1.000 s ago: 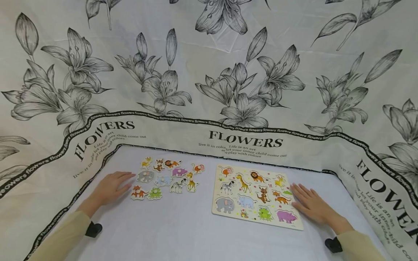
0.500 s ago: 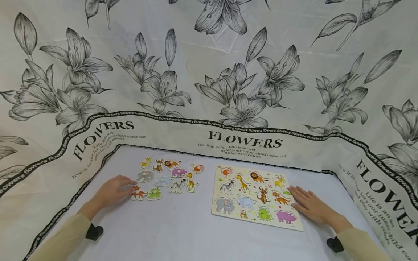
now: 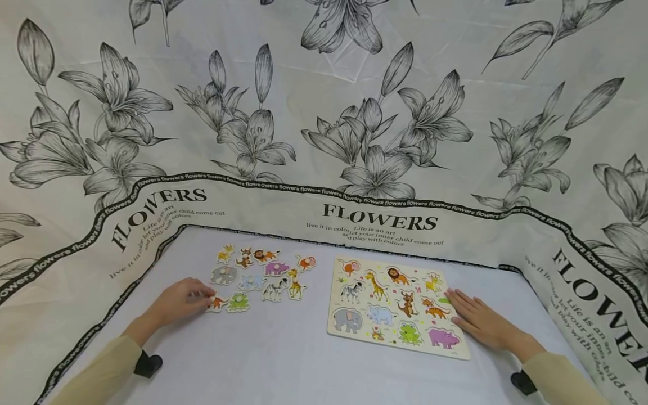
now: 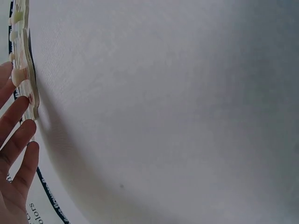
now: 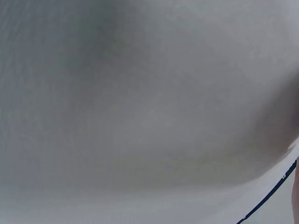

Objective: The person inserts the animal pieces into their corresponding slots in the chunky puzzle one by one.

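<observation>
hand, left (image 3: 182,302): reaches from a beige sleeve (image 3: 103,368), thumb and foremost fingertips at the tiger piece (image 3: 219,304), others spread; whether the pinch is closed cannot be told.
tiger piece: flat cutout on white cloth (image 3: 273,360), left of the frog piece (image 3: 238,302), pale-edged, with a rounded knob.
hand, right (image 3: 483,320): back up, fingers straight, resting at the right edge of the puzzle board.
puzzle board (image 3: 372,336): cream rectangle, rounded corners, animal-shaped outlines.
backdrop (image 3: 283,163): creased white fabric, black line-drawn lilies, dark lettered band.

Lily-print cloth (image 3: 324,118) — black FLOWERS lettering (image 3: 379,217) — white tabletop (image 3: 283,354).
</observation>
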### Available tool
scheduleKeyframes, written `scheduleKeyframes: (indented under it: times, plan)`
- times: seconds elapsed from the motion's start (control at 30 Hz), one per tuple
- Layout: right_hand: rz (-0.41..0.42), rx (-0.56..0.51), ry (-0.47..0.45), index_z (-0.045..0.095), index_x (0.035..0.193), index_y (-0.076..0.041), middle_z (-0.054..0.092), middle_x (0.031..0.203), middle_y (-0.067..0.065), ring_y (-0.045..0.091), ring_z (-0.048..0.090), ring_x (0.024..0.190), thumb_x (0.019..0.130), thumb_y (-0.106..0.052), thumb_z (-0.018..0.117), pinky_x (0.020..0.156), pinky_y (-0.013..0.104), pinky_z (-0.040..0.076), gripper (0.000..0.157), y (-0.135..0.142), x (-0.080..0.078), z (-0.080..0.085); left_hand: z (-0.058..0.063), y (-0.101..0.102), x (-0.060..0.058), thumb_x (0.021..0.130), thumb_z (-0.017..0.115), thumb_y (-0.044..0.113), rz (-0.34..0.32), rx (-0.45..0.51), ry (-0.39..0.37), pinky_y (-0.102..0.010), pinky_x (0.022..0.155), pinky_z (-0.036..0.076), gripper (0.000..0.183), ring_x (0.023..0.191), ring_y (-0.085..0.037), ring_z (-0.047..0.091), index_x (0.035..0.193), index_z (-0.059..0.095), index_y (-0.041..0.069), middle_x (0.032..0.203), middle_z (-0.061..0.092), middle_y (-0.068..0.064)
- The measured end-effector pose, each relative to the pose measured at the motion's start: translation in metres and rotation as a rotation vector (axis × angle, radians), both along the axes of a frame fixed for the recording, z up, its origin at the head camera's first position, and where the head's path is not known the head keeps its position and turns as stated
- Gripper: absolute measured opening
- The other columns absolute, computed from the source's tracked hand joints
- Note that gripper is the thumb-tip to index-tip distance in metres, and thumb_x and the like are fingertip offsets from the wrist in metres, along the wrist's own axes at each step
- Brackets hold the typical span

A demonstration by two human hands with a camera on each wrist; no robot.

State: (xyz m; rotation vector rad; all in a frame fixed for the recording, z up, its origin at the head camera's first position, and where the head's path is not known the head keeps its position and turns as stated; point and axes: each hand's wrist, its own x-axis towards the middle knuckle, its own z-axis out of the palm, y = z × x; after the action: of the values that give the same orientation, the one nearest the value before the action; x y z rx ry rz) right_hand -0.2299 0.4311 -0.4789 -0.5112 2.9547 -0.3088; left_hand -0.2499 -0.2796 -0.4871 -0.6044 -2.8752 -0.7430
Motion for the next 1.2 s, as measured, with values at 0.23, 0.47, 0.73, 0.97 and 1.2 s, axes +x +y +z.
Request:
scheduleKeyframes:
  times: [0.23, 0.47, 0.73, 0.97, 1.2]
  plan:
    - [0.02, 0.003, 0.03, 0.027, 0.151, -0.006, 0.025, 0.157, 0.02, 0.039, 0.02, 0.145, 0.1, -0.043, 0.042, 0.113, 0.06, 0.014, 0.064, -0.0017, 0.0017, 0.0005, -0.003, 0.0009, -0.0033, 0.084, 0.073, 0.025, -0.013, -0.009, 0.017, -0.025, 0.07, 0.048, 0.012, 0.081, -0.002, 0.054, 0.095, 0.074, 0.02, 0.088, 0.065, 0.013]
    - [0.032, 0.025, 0.038, 0.024, 0.152, -0.007, 0.023, 0.158, 0.019, 0.033, 0.017, 0.148, 0.101, -0.044, 0.039, 0.116, 0.022, -0.013, 0.064, -0.0017, 0.0013, -0.0008, -0.0029, 0.0023, -0.0039, 0.083, 0.072, 0.02, -0.008, -0.008, 0.01, -0.024, 0.069, 0.048, 0.011, 0.078, -0.001, 0.053, 0.094, 0.074, 0.018, 0.087, 0.066, 0.011]
    - [0.058, 0.013, 0.058, 0.026, 0.151, -0.006, 0.025, 0.157, 0.019, 0.033, 0.02, 0.147, 0.1, -0.044, 0.042, 0.101, 0.003, -0.017, 0.065, -0.0041, 0.0002, -0.0026, -0.0008, 0.005, -0.0005, 0.081, 0.074, 0.016, -0.017, 0.031, 0.031, -0.022, 0.064, 0.046, 0.012, 0.073, 0.002, 0.05, 0.094, 0.075, 0.015, 0.084, 0.065, 0.01]
    - [0.046, -0.01, 0.018, 0.024, 0.152, -0.006, 0.022, 0.158, 0.02, 0.02, 0.009, 0.15, 0.101, -0.044, 0.041, 0.1, 0.002, -0.018, 0.065, -0.0025, -0.0006, -0.0028, -0.0012, 0.005, -0.0016, 0.081, 0.074, 0.014, -0.049, 0.076, 0.007, -0.021, 0.063, 0.046, 0.014, 0.071, 0.004, 0.048, 0.095, 0.075, 0.013, 0.082, 0.065, 0.011]
    - [0.082, 0.01, 0.054, 0.024, 0.152, -0.007, 0.025, 0.156, 0.021, 0.003, -0.005, 0.147, 0.102, -0.043, 0.038, 0.102, 0.003, -0.018, 0.064, 0.0024, -0.0029, -0.0073, -0.0038, 0.0048, -0.0021, 0.08, 0.075, 0.013, -0.052, 0.108, -0.017, -0.02, 0.061, 0.045, 0.015, 0.07, 0.004, 0.047, 0.095, 0.075, 0.012, 0.08, 0.064, 0.011]
